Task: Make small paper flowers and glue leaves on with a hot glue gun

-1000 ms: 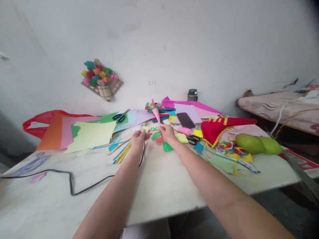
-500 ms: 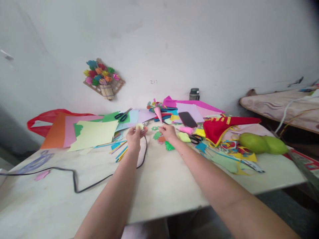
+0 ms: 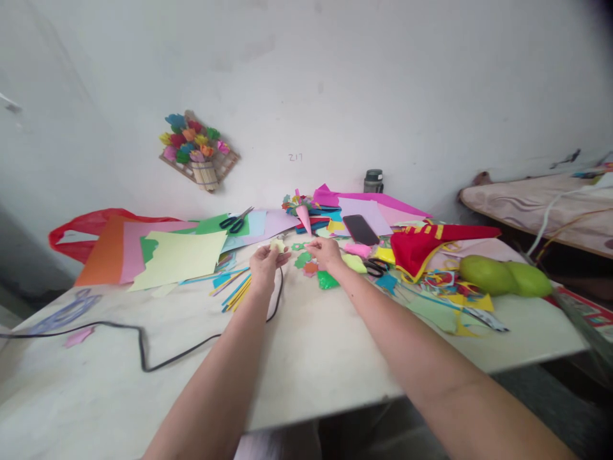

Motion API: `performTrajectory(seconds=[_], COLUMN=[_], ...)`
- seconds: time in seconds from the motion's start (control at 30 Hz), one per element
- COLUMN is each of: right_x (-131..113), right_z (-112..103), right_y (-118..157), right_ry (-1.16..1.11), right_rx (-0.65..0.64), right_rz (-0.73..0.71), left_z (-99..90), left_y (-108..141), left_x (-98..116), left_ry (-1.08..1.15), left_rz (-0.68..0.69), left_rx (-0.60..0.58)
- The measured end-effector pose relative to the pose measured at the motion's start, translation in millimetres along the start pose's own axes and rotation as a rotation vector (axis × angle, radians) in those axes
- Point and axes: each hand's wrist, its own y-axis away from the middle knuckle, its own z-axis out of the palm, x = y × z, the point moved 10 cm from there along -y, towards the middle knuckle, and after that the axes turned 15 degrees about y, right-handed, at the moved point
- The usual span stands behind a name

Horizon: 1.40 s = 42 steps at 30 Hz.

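Observation:
My left hand (image 3: 268, 265) pinches a small pale yellow paper piece (image 3: 277, 245) between thumb and fingers. Just right of it, my right hand (image 3: 326, 252) has its fingertips pressed together by the green paper flower (image 3: 301, 246); whatever they hold is too small to name. Under that hand lie a green paper piece (image 3: 302, 260) and an orange flower-shaped piece (image 3: 311, 268). A shiny green packet (image 3: 327, 280) rests below the right wrist. Behind the hands stands a pink paper cone (image 3: 303, 218) topped with colourful bits.
Coloured sheets (image 3: 179, 260) and scissors (image 3: 236, 221) lie at the left, with a black cable (image 3: 182, 356) nearer. To the right are a phone (image 3: 360, 230), black-handled scissors (image 3: 376, 266), a red cloth (image 3: 421, 249), green fruits (image 3: 502, 276) and a cutter (image 3: 486, 319).
My left hand has moved slightly right, towards my right hand, with the pale yellow piece still in its fingers. My right hand has barely moved.

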Motion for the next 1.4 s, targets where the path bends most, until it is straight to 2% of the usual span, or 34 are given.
performTrajectory(seconds=[0.13, 0.27, 0.4, 0.67, 0.93, 1.17, 1.4], right_x=[1.8, -2.5, 0.7, -2.8, -14.4, -9.5, -10.9], right_z=[-0.3, -10.9, -8.2, 1.9, -7.0, -9.8, -8.3], right_y=[0.0, 1.2, 1.7, -1.5, 3.0, 3.9, 2.1], right_ry=[-0.062, 0.031, 0.066, 0.097, 0.209, 0.159, 0.122], right_rx=[-0.04, -0.001, -0.024, -0.007, 0.031, 0.043, 0.048], right_rz=[0.033, 0.006, 0.022, -0.064, -0.096, -0.045, -0.109], left_z=[1.5, 2.1, 1.5, 2.1, 0.6, 1.3, 2.0], left_y=[0.0, 0.3, 0.3, 0.3, 0.1, 0.3, 1.4], left_x=[-5.4, -6.9, -7.8, -7.7, -8.7, -9.9, -9.9], left_ry=[-0.042, -0.07, -0.061, -0.047, -0.028, -0.045, -0.055], left_rz=[-0.033, -0.042, -0.053, -0.05, -0.045, -0.05, -0.057], left_rx=[-0.006, -0.008, -0.005, -0.009, 0.007, -0.009, -0.013])
